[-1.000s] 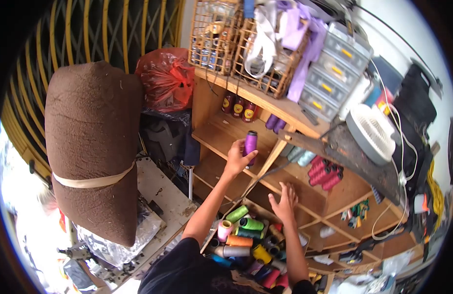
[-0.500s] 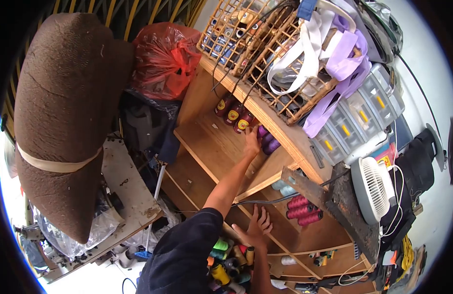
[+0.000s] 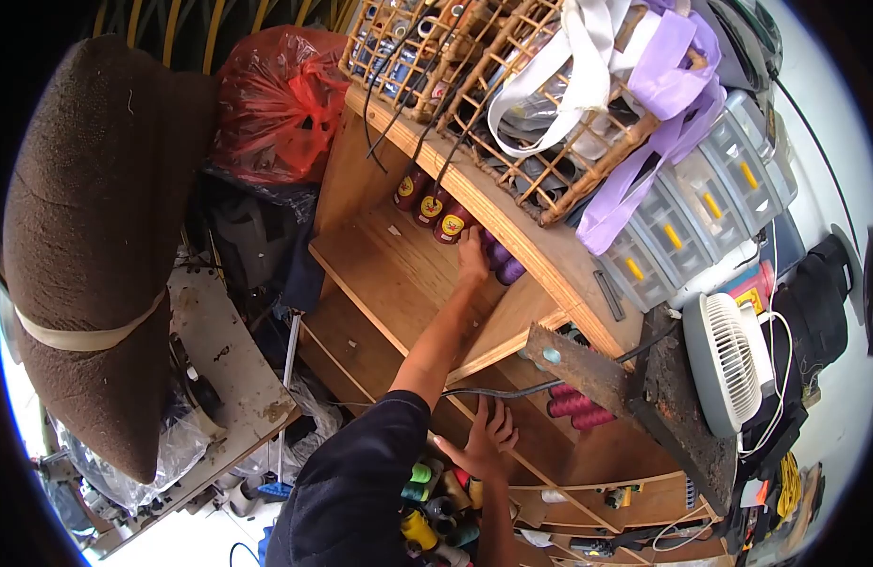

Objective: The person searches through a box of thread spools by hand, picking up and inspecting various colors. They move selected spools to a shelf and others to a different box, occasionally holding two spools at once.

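Inside the upper shelf compartment, my left hand (image 3: 472,253) reaches to a row of maroon thread spools (image 3: 452,223) with yellow labels. Its fingers are closed against the nearest maroon spool, and the fingertips are partly hidden. Purple thread spools (image 3: 504,265) stand just right of that hand, partly behind the shelf's top board. Lower down, my right hand (image 3: 486,444) is open with its fingers spread, at the edge of the shelf (image 3: 523,461), holding nothing. Several loose colored thread spools (image 3: 418,529) lie below it, partly covered by my sleeve.
Wicker baskets (image 3: 550,184) of spools and straps sit on top of the shelf. A clear drawer unit (image 3: 677,222) and a white fan (image 3: 725,354) stand at right. A rusty metal bracket (image 3: 588,373) juts out near pink spools (image 3: 578,408). At left hangs a brown roll (image 3: 96,236).
The view has shifted, moving the shelf left in frame. My left hand has come closer to the nearest maroon spool. My right hand stays by the shelf edge.
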`<state>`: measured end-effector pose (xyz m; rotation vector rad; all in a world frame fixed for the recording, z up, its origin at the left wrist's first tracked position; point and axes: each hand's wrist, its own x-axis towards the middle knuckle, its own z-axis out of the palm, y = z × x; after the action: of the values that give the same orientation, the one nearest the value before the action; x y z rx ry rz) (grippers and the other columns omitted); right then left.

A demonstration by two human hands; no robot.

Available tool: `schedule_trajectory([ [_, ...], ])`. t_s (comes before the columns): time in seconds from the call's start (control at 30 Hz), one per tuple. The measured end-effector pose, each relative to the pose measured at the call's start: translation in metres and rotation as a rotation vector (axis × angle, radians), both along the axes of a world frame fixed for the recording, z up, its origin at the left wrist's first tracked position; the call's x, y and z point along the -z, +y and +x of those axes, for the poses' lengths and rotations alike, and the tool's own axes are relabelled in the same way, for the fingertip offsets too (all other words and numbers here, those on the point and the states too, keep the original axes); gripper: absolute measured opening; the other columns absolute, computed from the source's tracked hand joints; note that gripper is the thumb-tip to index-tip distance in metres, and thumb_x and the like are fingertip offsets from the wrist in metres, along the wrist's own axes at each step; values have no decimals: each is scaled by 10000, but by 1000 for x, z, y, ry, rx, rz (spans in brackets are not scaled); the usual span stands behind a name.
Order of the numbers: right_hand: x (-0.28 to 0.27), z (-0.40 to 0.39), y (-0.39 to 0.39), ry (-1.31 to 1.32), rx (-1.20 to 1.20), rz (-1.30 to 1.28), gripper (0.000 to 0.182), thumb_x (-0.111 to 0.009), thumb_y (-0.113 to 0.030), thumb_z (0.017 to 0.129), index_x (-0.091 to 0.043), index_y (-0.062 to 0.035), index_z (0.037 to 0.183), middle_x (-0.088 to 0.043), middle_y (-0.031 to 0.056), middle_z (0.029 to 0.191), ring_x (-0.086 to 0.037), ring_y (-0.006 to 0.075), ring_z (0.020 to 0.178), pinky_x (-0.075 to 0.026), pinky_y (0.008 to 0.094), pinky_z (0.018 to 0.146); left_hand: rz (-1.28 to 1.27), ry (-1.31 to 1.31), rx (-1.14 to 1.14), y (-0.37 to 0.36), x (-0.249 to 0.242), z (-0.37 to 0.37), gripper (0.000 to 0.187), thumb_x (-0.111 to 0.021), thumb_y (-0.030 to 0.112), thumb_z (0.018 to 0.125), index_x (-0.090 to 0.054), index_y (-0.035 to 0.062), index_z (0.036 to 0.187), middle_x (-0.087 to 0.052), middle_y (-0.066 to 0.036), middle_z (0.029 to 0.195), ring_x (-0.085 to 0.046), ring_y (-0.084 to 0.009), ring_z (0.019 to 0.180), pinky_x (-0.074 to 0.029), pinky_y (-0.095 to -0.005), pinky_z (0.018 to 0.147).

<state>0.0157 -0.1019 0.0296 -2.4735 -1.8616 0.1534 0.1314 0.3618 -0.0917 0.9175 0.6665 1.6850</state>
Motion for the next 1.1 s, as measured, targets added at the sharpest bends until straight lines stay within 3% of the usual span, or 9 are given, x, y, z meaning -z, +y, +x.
schedule_trajectory([
  [0.17,3,4,0,69,-16,30,1152,-706,-637,649,-98,-125,1483,-82,234,1493,-80,435,1354,-70,648,1023,-145,-61,307,-20,-5,-21,658,-586,-35,741,-387,66,1360,-454,-244,1331,-470,-367,1211,-402,-389,1004],
  [0.27,11,9,0,92,-43,79,1148,-704,-631,657,-91,-131,1489,-68,225,1498,-59,428,1351,-48,637,1018,-21,523,213,-70,-40,-66,746,-604,7,739,-306,50,1422,-405,-267,1381,-451,-364,1245,-386,-376,1024],
  [0.37,11,10,-1,152,-49,131,1100,-690,-627,675,-111,-184,1498,-60,204,1517,-55,442,1366,-41,657,1020,79,572,346,-141,-85,-137,827,-606,40,765,-165,-18,1462,-363,-271,1421,-457,-310,1253,-401,-352,1011],
  [0.43,10,11,-1,202,-41,141,1080,-701,-589,678,-114,-202,1498,-71,193,1518,-64,442,1364,-39,652,1029,15,256,610,-184,-102,-194,797,-551,12,819,-112,5,1483,-364,-254,1422,-479,-282,1233,-436,-352,980],
  [0.5,9,8,-1,198,-2,139,1076,-716,-552,669,-115,-217,1497,-78,182,1518,-67,434,1369,-36,647,1041,-122,125,690,-276,-153,-265,577,-511,154,959,-241,23,1451,-402,-201,1412,-508,-274,1213,-435,-358,980],
  [0.77,17,16,-3,190,3,150,1110,-754,-557,614,-144,-252,1491,-76,158,1529,-38,388,1402,-15,610,1073,-242,595,732,-496,-43,-421,422,-562,178,934,-444,40,1315,-567,-109,1204,-548,-166,1083,-449,-313,888],
  [0.9,9,24,-11,392,-22,239,812,-714,-552,708,-416,-232,1392,-214,149,1520,-126,305,1425,-54,508,1128,-382,674,726,-557,-12,-433,487,-625,144,889,-426,7,1312,-527,-155,1248,-545,-242,1100,-451,-329,893],
  [0.97,20,37,-17,667,-114,436,484,-689,-333,840,-557,-101,1242,-511,140,1333,-433,257,1289,-291,388,1090,-250,916,729,-563,-2,-434,507,-644,168,882,-427,6,1311,-509,-182,1277,-546,-267,1117,-457,-356,905],
  [1.1,-2,13,-83,1169,13,477,323,-631,-116,904,-544,-15,1198,-578,82,1188,-521,158,1175,-423,295,995,180,1269,737,-552,15,-437,525,-691,196,827,-468,26,1270,-509,-193,1230,-507,-342,1139,-410,-390,967],
])
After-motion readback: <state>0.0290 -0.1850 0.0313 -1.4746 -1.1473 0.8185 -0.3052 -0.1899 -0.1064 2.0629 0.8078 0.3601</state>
